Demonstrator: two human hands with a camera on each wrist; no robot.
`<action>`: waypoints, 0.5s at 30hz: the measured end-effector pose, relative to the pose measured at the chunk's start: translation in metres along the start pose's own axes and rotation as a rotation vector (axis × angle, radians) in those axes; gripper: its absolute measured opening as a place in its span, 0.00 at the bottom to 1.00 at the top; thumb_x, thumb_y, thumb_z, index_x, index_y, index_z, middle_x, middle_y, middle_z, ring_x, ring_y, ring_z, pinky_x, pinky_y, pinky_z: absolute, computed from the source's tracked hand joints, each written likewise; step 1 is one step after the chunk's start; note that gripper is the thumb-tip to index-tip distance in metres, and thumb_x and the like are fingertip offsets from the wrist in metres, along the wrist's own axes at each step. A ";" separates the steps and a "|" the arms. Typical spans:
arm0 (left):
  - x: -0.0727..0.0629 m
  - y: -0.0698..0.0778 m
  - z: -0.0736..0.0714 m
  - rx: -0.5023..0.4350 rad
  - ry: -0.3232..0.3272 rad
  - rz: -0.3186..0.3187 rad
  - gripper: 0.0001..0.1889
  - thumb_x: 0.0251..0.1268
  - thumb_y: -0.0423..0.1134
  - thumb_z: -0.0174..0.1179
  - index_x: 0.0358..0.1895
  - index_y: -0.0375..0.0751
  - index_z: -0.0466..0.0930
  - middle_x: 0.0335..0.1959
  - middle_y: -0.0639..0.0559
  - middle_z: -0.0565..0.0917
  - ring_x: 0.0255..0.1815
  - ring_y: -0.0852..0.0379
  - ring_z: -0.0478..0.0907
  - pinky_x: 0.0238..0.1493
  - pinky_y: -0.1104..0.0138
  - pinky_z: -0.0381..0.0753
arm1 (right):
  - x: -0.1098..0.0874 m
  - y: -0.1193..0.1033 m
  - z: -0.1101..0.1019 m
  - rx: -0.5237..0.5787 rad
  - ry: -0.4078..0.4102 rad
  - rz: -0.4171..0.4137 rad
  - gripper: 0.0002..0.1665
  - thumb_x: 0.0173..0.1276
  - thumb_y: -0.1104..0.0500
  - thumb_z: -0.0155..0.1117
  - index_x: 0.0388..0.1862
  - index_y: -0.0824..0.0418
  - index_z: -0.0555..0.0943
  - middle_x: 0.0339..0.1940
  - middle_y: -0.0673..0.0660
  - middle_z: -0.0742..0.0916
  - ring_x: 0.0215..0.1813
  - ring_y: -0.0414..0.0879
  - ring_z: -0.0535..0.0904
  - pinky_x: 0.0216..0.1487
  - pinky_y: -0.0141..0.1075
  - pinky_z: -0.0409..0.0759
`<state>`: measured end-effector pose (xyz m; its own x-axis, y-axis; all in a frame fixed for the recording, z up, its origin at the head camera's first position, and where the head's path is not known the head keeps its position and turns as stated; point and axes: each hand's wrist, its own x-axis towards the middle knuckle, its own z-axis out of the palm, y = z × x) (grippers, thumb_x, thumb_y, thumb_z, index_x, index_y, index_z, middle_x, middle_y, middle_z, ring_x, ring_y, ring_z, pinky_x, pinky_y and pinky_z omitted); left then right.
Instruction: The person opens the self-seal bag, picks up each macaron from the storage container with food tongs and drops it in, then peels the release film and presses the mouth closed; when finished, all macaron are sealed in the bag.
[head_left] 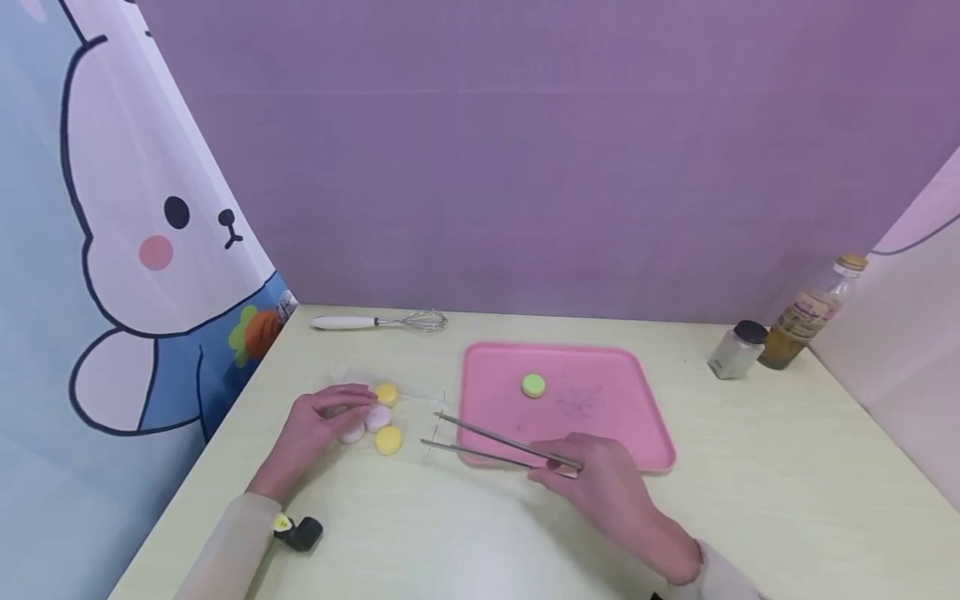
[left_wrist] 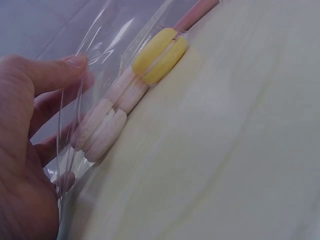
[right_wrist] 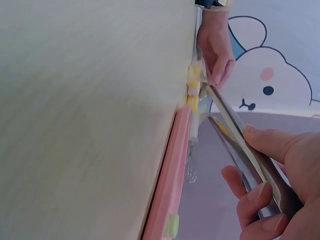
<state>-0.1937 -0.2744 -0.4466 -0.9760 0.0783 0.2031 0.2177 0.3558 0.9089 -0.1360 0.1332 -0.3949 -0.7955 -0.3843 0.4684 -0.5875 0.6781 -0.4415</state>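
My left hand [head_left: 318, 429] pinches the film of a clear plastic bag [left_wrist: 107, 40] between thumb and fingers. Inside the bag lie several macarons: a yellow macaron [head_left: 388, 440], another yellow one farther back, and pale lilac macarons [head_left: 378, 418] beside them. Metal tongs [head_left: 495, 439] are gripped by my right hand [head_left: 600, 483]. Their tips are spread apart, pointing left at the bag's right end, with nothing seen between them. A green macaron [head_left: 533, 386] rests on the pink tray [head_left: 600, 408], just beyond the tongs.
A whisk [head_left: 378, 322] with a white handle lies along the table's back edge. At the back right stand a small jar [head_left: 737, 350] with a black lid and a corked bottle [head_left: 810, 317]. A purple backdrop [head_left: 525, 167] rises behind the table.
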 end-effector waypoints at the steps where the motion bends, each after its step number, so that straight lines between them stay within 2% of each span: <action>1: 0.000 0.000 0.000 0.003 0.001 -0.002 0.11 0.66 0.41 0.70 0.49 0.44 0.90 0.58 0.49 0.84 0.62 0.57 0.76 0.74 0.46 0.58 | -0.002 0.002 -0.002 -0.003 0.016 0.002 0.17 0.52 0.52 0.83 0.43 0.47 0.92 0.29 0.36 0.88 0.30 0.31 0.80 0.30 0.28 0.78; 7: 0.000 0.000 -0.001 0.002 -0.006 0.006 0.10 0.67 0.38 0.68 0.49 0.43 0.90 0.58 0.48 0.84 0.62 0.57 0.76 0.74 0.47 0.58 | -0.018 0.012 -0.015 -0.042 0.062 0.060 0.18 0.48 0.53 0.85 0.41 0.45 0.92 0.27 0.30 0.84 0.24 0.29 0.68 0.21 0.25 0.68; 15: -0.001 0.002 0.000 0.002 -0.007 -0.006 0.11 0.67 0.39 0.69 0.50 0.43 0.90 0.59 0.48 0.83 0.63 0.55 0.75 0.75 0.47 0.57 | -0.037 0.028 -0.036 -0.111 0.080 0.182 0.19 0.50 0.53 0.85 0.43 0.43 0.91 0.27 0.29 0.82 0.23 0.29 0.66 0.21 0.27 0.66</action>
<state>-0.1924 -0.2737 -0.4446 -0.9773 0.0825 0.1953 0.2120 0.3578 0.9094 -0.1178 0.1887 -0.3970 -0.8700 -0.2019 0.4499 -0.4124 0.7980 -0.4394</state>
